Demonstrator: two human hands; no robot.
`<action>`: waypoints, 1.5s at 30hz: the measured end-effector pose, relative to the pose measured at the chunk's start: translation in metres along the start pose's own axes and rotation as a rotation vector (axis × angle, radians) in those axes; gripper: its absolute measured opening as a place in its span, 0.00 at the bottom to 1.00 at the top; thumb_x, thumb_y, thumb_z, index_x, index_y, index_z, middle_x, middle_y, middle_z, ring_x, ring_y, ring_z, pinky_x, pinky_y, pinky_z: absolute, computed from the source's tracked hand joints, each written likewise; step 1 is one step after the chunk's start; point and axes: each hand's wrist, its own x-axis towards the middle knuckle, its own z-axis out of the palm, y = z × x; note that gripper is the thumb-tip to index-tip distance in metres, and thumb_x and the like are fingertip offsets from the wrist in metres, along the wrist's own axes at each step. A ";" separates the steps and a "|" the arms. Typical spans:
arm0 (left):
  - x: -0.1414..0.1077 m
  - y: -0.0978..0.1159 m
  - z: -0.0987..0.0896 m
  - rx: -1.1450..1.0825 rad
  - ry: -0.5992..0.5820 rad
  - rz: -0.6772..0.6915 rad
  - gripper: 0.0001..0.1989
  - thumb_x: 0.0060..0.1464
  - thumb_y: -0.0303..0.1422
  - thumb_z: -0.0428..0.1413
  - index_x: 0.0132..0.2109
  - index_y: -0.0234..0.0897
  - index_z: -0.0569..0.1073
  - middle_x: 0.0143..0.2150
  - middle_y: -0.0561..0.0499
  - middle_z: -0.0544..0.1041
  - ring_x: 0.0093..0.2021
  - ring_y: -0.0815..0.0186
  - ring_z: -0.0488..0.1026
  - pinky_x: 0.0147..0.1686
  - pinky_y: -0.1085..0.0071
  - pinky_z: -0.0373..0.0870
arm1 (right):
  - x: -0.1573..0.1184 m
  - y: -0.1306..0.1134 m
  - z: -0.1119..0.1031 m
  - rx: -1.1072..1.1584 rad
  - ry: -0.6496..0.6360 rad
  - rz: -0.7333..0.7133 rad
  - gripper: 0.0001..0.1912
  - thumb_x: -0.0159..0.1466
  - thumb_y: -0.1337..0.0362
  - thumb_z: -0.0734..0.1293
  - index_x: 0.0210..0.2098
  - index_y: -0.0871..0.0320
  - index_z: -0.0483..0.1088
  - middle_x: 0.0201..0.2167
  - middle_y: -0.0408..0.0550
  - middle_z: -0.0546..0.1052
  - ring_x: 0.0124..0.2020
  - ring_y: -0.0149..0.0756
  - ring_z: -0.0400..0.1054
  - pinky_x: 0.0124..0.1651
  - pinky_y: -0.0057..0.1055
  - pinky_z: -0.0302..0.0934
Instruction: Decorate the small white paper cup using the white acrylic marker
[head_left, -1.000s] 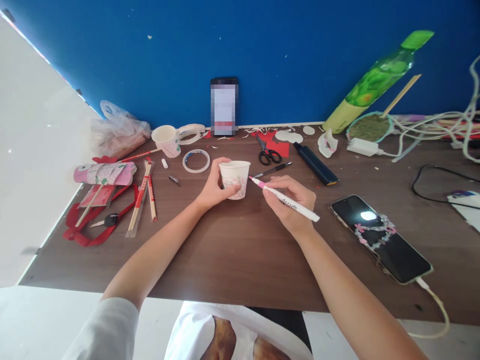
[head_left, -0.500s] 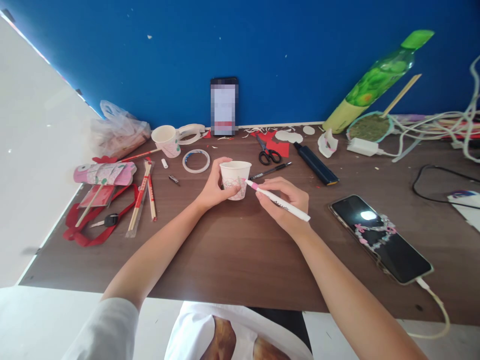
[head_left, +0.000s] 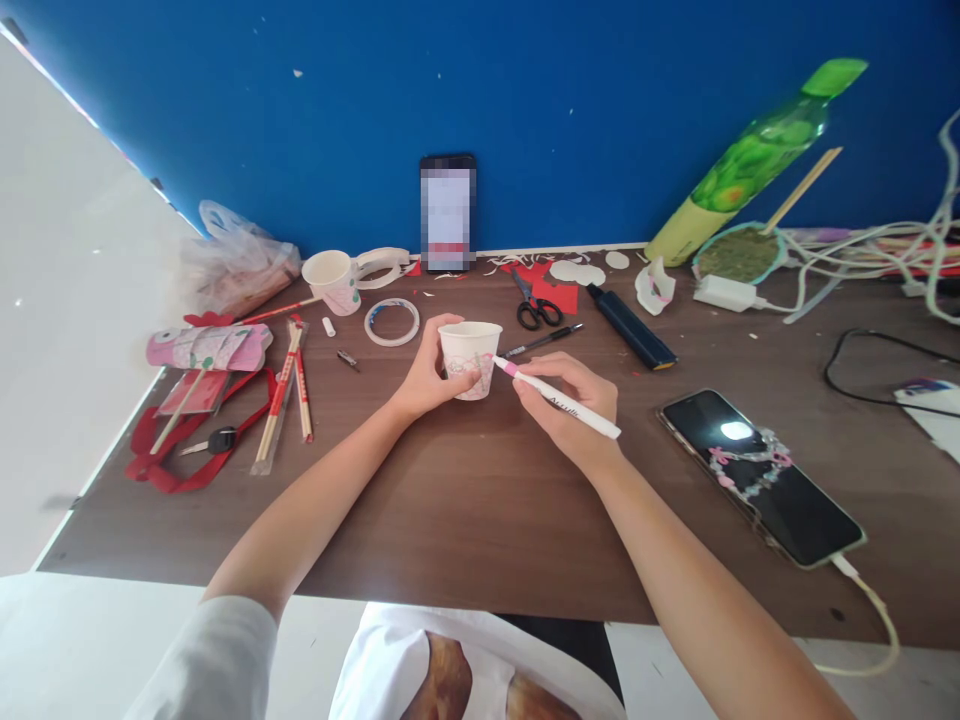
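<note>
Surface: brown wooden desk (head_left: 465, 520) against a blue wall (head_left: 525, 100), with craft things spread along its far edge and left side.
Marker: white marker (head_left: 559, 400) lies slanted, long axis from lower right to upper left; its pink tip points at the side of the paper cup (head_left: 469, 358) and touches it.
Right hand: right hand (head_left: 570, 410) is closed around the marker like for writing.
Left hand: left hand (head_left: 427, 375) grips the paper cup from its left side.
Cup: stands upright near the middle of the desk, mouth up; inside looks empty.
Around: black pen (head_left: 541, 341) and scissors (head_left: 534, 305) just behind the marker; tape ring (head_left: 391, 321) behind the left hand.
Other container: second cup (head_left: 332, 279) at the far edge; contents cannot be seen.
Right side: phone (head_left: 761, 475) lies flat, with a cable at the near edge.
</note>
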 end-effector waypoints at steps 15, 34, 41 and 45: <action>0.000 -0.004 0.001 0.000 0.037 0.026 0.33 0.44 0.47 0.64 0.51 0.42 0.56 0.41 0.52 0.69 0.37 0.66 0.70 0.39 0.67 0.68 | 0.000 0.003 0.000 -0.016 0.001 0.015 0.04 0.57 0.68 0.70 0.32 0.54 0.75 0.31 0.45 0.78 0.33 0.36 0.73 0.37 0.33 0.68; -0.001 -0.006 0.005 -0.022 0.113 -0.065 0.35 0.39 0.48 0.67 0.41 0.44 0.50 0.37 0.57 0.60 0.34 0.71 0.65 0.34 0.72 0.65 | 0.002 -0.003 -0.001 0.040 0.095 0.012 0.02 0.56 0.66 0.70 0.29 0.53 0.74 0.29 0.45 0.79 0.34 0.39 0.75 0.37 0.36 0.70; 0.001 -0.005 0.004 -0.033 0.061 -0.013 0.39 0.41 0.45 0.67 0.52 0.45 0.51 0.42 0.52 0.68 0.39 0.66 0.71 0.40 0.67 0.68 | 0.003 -0.006 0.000 0.016 0.053 -0.034 0.03 0.55 0.68 0.70 0.29 0.53 0.74 0.28 0.45 0.79 0.32 0.37 0.74 0.40 0.37 0.70; 0.001 -0.007 0.003 -0.043 0.052 -0.005 0.40 0.41 0.44 0.67 0.55 0.43 0.52 0.44 0.50 0.69 0.41 0.65 0.71 0.42 0.67 0.68 | 0.001 -0.004 0.001 -0.010 0.010 -0.064 0.05 0.56 0.69 0.70 0.30 0.52 0.75 0.29 0.44 0.79 0.33 0.37 0.74 0.40 0.37 0.70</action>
